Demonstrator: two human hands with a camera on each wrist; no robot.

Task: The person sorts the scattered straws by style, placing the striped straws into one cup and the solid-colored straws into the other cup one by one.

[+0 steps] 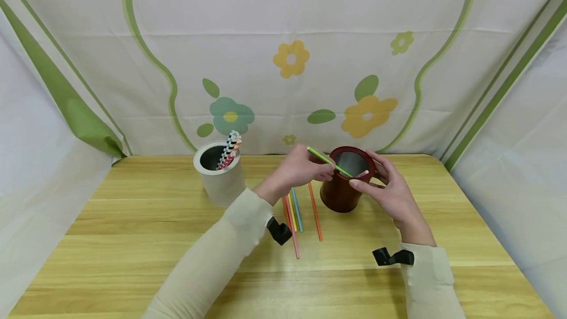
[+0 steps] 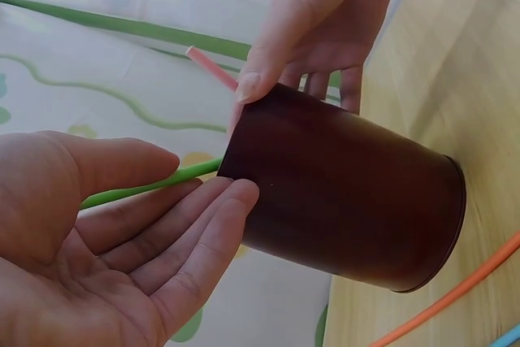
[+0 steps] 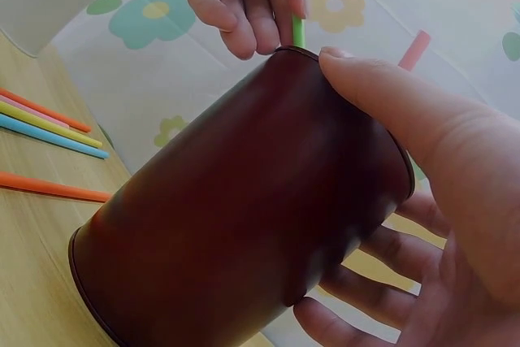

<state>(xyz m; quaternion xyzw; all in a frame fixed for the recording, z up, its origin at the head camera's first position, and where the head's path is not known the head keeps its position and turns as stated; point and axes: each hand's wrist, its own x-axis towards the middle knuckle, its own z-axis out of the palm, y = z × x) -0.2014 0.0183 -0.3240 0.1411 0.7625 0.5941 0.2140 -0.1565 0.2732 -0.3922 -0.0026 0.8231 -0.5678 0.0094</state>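
A dark red cup point(image 1: 341, 193) stands on the wooden table point(image 1: 133, 230), right of centre. My right hand point(image 1: 376, 181) grips it from the right, thumb on the rim, fingers round the far side. A pink straw point(image 1: 362, 175) leans inside at the rim by the thumb. My left hand point(image 1: 321, 172) pinches a green straw point(image 1: 321, 156), whose lower end dips into the cup's mouth. The left wrist view has the green straw point(image 2: 146, 187) between thumb and fingers beside the cup point(image 2: 349, 193). The right wrist view has my right hand point(image 3: 390, 193) wrapped round the cup point(image 3: 244, 217).
A white cup point(image 1: 220, 178) with several striped straws point(image 1: 230, 149) stands to the left. Several loose straws point(image 1: 293, 210) and an orange straw point(image 1: 315, 213) lie on the table before the red cup. A flowered cloth point(image 1: 283, 63) hangs behind and at both sides.
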